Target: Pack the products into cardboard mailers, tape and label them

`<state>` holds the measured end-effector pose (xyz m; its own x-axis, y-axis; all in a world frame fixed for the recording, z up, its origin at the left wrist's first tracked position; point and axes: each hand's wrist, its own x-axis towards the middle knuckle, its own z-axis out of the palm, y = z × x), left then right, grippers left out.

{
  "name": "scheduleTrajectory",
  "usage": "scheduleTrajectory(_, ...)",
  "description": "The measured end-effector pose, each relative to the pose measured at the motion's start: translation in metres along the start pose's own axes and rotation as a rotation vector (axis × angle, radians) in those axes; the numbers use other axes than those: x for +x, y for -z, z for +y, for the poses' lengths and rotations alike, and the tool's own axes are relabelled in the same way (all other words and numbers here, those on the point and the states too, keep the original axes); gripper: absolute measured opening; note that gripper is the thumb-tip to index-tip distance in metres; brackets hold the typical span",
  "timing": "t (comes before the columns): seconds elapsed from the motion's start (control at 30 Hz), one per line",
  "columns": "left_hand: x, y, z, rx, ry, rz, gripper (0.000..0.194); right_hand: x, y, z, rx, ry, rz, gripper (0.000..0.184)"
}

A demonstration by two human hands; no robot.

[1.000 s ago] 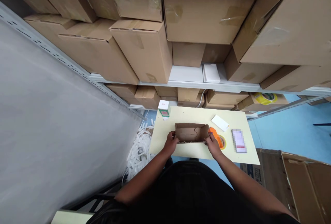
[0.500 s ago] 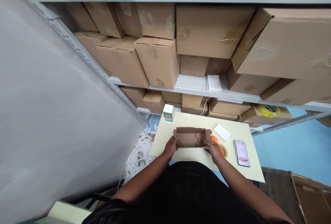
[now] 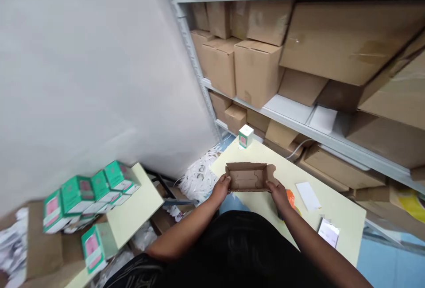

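A small open cardboard box point(image 3: 248, 176) with its flaps up is held over the near edge of a pale yellow table point(image 3: 335, 217). My left hand point(image 3: 222, 187) grips its left end, fingers curled round the wall. My right hand point(image 3: 278, 192) grips its right end the same way. An orange tape dispenser point(image 3: 291, 199) lies on the table just behind my right hand. A small white and green carton point(image 3: 245, 136) stands at the table's far corner.
Metal shelving with many brown cardboard boxes point(image 3: 257, 71) fills the back and right. A white card point(image 3: 308, 196) and a phone point(image 3: 328, 232) lie on the table. A second table point(image 3: 133, 210) at left carries several green cartons point(image 3: 86, 190). White scraps point(image 3: 199, 176) litter the floor.
The view has swung to the left, bringing the second table with green cartons into sight. Both hands still hold the box, now nearer the table's edge.
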<state>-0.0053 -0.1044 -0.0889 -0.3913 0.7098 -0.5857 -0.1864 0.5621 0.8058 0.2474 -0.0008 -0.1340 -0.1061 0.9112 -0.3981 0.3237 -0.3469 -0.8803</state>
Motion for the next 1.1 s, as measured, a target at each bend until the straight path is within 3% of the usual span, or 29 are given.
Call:
scheduleTrajectory(0.2,-0.030,0.045,-0.017,-0.131,-0.024,0.145,0.051,0.000,-0.045,-0.023,0.029,0.052,-0.183,0.046)
scheduleTrajectory(0.4,-0.059,0.106,-0.044,-0.211,-0.039,0.250,0.048,-0.017,-0.111,-0.040,0.035,0.004,-0.305,0.057)
scheduleTrajectory(0.6,-0.108,0.192,-0.080,-0.326,-0.042,0.321,0.055,-0.072,-0.196,-0.052,0.003,0.069,-0.391,0.055)
scheduleTrajectory(0.8,-0.168,0.278,-0.111,-0.352,-0.105,0.347,0.059,-0.124,-0.272,-0.069,-0.170,0.256,-0.425,0.051)
scheduleTrajectory(1.1,-0.234,0.378,-0.158,-0.410,-0.239,0.552,0.073,-0.186,-0.388,-0.104,-0.348,0.477,-0.592,0.049)
